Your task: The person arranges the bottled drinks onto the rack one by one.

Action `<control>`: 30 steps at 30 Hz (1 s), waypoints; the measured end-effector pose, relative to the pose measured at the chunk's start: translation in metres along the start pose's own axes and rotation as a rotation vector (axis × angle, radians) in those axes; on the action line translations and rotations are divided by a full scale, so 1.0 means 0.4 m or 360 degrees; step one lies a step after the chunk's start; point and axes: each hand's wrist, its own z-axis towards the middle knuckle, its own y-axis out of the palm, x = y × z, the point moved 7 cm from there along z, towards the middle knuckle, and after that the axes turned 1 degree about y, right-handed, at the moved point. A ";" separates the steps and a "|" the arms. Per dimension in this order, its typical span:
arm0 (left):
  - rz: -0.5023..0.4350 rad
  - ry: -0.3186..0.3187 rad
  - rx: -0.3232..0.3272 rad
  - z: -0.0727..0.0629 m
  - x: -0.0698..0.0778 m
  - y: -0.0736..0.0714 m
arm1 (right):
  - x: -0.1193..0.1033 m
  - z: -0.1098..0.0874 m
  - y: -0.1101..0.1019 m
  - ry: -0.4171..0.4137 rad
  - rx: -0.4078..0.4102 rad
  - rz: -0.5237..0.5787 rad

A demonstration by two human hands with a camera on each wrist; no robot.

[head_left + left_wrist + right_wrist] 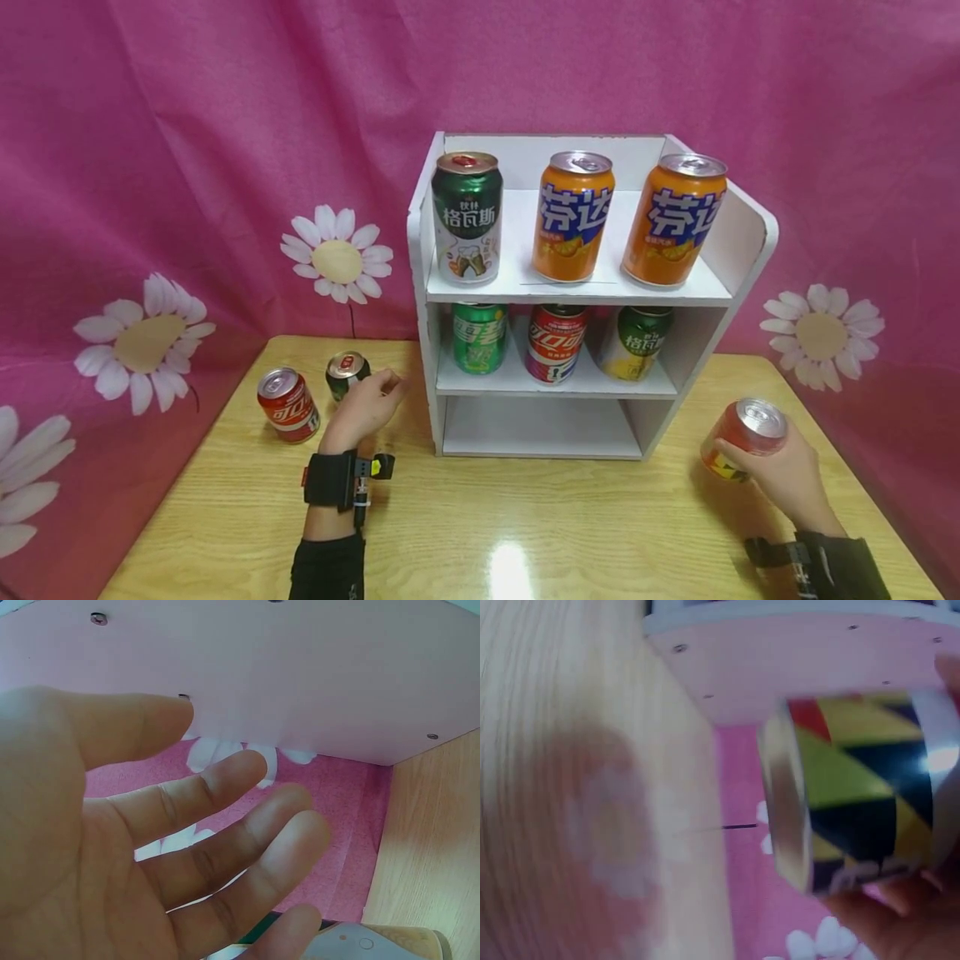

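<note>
My right hand grips a red soda can with a silver top, right of the shelf. Seen from the right wrist, this can shows a yellow, black and red pattern and hangs tilted over the tabletop, fingers round its side. With fingers loosely bent and nothing between them, my left hand is left of the shelf. Just beside it stands a dark green can with a gold top, partly hidden behind the hand. Left of that is a red cola can, upright on the table.
A white shelf stands at the back middle. Its top level bears a green-and-white can and two orange soda cans. On the middle level are a light green can, a red can and a green-yellow can. A pink curtain hangs behind.
</note>
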 end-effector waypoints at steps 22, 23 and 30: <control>0.0014 0.0014 -0.0013 -0.002 -0.002 -0.007 | -0.275 -0.101 0.003 -0.0695 -0.0372 0.0404; 0.0011 0.0015 -0.0015 -0.001 -0.001 -0.007 | -0.281 -0.101 0.006 -0.0691 -0.0365 0.0384; 0.0005 0.0002 -0.0020 -0.001 -0.002 -0.003 | -0.313 -0.100 0.062 -0.0664 -0.0424 0.0361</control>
